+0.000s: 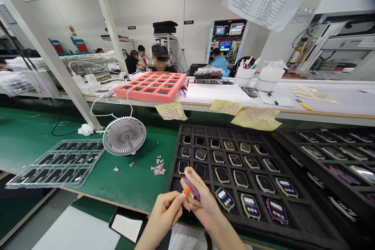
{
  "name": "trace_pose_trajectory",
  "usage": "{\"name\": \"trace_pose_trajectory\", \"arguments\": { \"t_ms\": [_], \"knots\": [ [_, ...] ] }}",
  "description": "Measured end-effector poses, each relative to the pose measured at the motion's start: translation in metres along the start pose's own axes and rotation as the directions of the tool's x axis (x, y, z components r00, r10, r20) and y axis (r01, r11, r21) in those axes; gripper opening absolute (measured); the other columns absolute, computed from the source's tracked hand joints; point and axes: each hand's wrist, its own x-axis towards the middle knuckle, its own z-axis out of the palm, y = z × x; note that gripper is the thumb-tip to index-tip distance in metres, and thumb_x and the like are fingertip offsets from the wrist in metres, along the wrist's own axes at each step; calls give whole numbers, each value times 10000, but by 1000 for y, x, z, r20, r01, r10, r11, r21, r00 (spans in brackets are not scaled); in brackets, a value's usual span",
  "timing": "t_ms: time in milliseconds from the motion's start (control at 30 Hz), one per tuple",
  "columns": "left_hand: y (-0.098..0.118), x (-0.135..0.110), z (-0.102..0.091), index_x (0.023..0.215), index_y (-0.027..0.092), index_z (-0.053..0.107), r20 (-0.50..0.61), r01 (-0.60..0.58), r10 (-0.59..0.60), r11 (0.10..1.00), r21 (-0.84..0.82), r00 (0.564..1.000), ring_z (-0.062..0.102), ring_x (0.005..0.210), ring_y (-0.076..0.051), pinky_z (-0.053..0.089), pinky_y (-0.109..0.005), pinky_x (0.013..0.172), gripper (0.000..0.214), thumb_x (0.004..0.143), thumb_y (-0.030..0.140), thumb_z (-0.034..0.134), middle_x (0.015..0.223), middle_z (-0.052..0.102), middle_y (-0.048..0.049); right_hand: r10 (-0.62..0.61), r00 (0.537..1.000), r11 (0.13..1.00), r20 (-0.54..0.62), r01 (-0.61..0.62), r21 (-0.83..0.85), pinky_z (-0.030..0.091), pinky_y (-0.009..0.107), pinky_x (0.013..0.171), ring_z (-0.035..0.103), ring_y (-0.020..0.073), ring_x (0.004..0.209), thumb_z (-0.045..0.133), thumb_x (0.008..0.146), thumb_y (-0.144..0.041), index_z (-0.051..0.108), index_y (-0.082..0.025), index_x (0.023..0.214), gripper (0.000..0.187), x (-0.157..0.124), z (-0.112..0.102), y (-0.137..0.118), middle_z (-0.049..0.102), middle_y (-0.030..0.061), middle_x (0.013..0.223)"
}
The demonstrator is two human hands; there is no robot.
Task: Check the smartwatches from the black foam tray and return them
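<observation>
My right hand [208, 208] is wrapped round a purple smartwatch body [193, 190], which is tilted on its edge. Between the thumb and forefinger of my left hand [166, 210] is a small orange piece [186, 190], close against the watch's side; whether it touches is hidden by the fingers. Both hands are over the front left corner of a black foam tray [309, 218]. Rows of smartwatches sit in its slots, mostly with dark screens. Several in the front rows are lit, including a purple-cased watch [277, 211].
At right, a second foam tray [288, 144] holds more watches. Left of my hands are small paper labels [159, 170], a round fan [124, 136] and a clear plastic tray [84, 177] of black parts. A pink foam tray [175, 93] stands on the shelf. Several people sit beyond.
</observation>
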Motion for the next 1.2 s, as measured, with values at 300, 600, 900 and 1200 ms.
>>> {"name": "trace_pose_trajectory", "arguments": {
  "t_ms": [300, 600, 900, 1200],
  "knots": [
    [-3, 10, 0, 597, 175, 458, -176, -44, 46, 999, 12, 983, 217, 392, -56, 175, -187, 380, 518, 758, 665, 497, 449, 264, 92, -225, 968, 951, -114, 193, -243, 142, 139, 320, 184, 22, 327, 660, 757, -460, 488, -236, 857, 299, 0, 1, 6, 346, -128, 469],
    [-12, 12, -19, 674, 203, 396, -382, -71, 101, 993, 93, 919, 224, 469, -81, 227, -188, 438, 408, 798, 578, 499, 563, 240, 81, -454, 873, 725, -176, 247, -643, 311, 153, 387, 441, 99, 528, 577, 794, -497, 542, -221, 836, 282, 6, -20, -4, 510, -28, 694],
    [-38, 27, -56, 579, 216, 283, -445, 73, 263, 791, 608, 856, 256, 486, -99, 256, -198, 490, 431, 811, 544, 440, 537, 218, 77, -398, 905, 192, 148, 240, -952, 466, 338, 714, 606, 207, 749, 434, 869, -187, 583, -212, 883, 152, 11, -18, 4, 629, 36, 785],
    [-63, 18, -69, 753, 220, 500, -410, 151, 102, 828, 539, 906, 420, 472, -143, 364, -226, 517, 431, 790, 641, 415, 515, 404, 59, -339, 833, -85, 437, 436, -896, 504, 257, 773, 617, 178, 848, 487, 897, -269, 584, -219, 978, 136, -52, -36, -7, 629, 54, 931]
  ]
}}
